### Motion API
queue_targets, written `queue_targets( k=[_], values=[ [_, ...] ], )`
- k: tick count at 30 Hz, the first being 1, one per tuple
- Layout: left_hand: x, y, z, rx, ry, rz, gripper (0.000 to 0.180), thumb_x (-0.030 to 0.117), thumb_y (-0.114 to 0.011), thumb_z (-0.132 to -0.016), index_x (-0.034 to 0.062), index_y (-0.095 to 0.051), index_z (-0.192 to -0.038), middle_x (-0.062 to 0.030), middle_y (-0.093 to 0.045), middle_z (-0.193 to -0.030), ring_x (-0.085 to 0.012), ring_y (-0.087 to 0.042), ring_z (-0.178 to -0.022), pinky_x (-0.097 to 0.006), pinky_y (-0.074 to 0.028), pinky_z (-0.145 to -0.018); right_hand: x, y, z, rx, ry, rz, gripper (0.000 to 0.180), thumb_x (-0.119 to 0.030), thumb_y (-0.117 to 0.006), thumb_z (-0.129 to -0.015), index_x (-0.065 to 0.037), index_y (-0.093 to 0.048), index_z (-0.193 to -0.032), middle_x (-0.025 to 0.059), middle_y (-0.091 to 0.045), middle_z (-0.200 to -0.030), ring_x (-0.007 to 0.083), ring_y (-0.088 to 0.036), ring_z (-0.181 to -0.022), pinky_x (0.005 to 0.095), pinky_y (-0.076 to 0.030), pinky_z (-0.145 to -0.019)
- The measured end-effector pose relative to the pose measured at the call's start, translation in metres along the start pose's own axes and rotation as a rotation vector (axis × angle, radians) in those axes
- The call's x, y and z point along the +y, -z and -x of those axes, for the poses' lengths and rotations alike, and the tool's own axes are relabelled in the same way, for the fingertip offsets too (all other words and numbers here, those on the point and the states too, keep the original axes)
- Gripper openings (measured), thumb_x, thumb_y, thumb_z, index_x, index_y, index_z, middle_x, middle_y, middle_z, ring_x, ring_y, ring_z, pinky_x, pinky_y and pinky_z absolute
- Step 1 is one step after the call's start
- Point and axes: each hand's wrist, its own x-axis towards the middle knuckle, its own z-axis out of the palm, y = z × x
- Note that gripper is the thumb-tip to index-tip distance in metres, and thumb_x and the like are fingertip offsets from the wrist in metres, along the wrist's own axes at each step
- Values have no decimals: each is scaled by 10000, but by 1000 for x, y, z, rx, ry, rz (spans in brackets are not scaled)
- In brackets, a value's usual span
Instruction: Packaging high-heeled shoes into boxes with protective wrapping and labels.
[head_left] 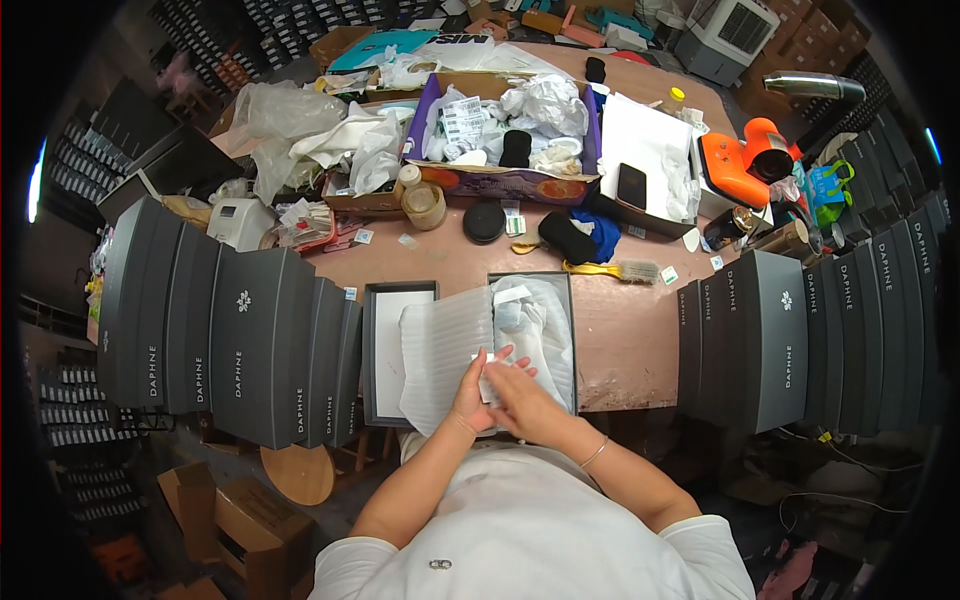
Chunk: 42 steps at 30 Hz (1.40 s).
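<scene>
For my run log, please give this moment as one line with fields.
left hand: holds small white packet | right hand: on same packet | under hands: open grey box with white foam wrap | lid: beside box

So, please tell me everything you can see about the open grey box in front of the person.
The open grey box is a shallow rectangular box, apparently cardboard, lying flat on the reddish table near its front edge. White foam wrap and white tissue paper spill out of it. Its lid lies beside it on the left, inside facing up. The left hand and right hand work together on a small white item over it.
</scene>
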Motion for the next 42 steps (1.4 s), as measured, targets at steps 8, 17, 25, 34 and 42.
queue_targets(
  k=[8,17,25,34,42],
  values=[
    [19,35,18,96,-127,-115,380,264,-564,-915,65,-511,-1235,-108,-568,-1061,-194,-554,-767,-327,-499,-665,65,-52,19,-173,-505,252,370,-289,-644,-830,23,-588,-1021,218,-647,-906,378,-656,-795,428,-539,-673],
    [15,34,26,226,-221,-209,366,305,-544,-944,59,-540,-1215,-108,-590,-1100,-193,-592,-834,-344,-531,-701,32,28,30,109,-584,-35,279,-229,-616,-802,48,-614,-839,278,-627,-747,434,-635,-742,473,-508,-667],
    [-7,-12,18,316,-154,-714,421,232,-584,-915,63,-492,-1288,-83,-581,-1129,-159,-600,-886,-291,-523,-738,133,107,107,5,-928,580,225,-184,-649,-792,15,-610,-890,227,-648,-888,426,-635,-835,490,-503,-710],
    [-34,14,1,456,-143,-890,560,286,-634,-890,89,-399,-1359,-35,-555,-1122,-134,-561,-912,-303,-489,-748,80,4,16,145,-217,559,314,-156,-689,-790,-38,-609,-1070,186,-556,-1226,352,-519,-1129,426,-372,-988],
    [-54,45,-38,508,-325,-1088,983,436,-657,-849,52,-39,-1509,-200,-184,-1525,-294,-255,-1380,-401,-287,-1076,96,30,69,838,-698,-955,91,-171,-536,-973,-84,-561,-964,7,-598,-1000,77,-529,-925,266,-460,-743]
  ],
)
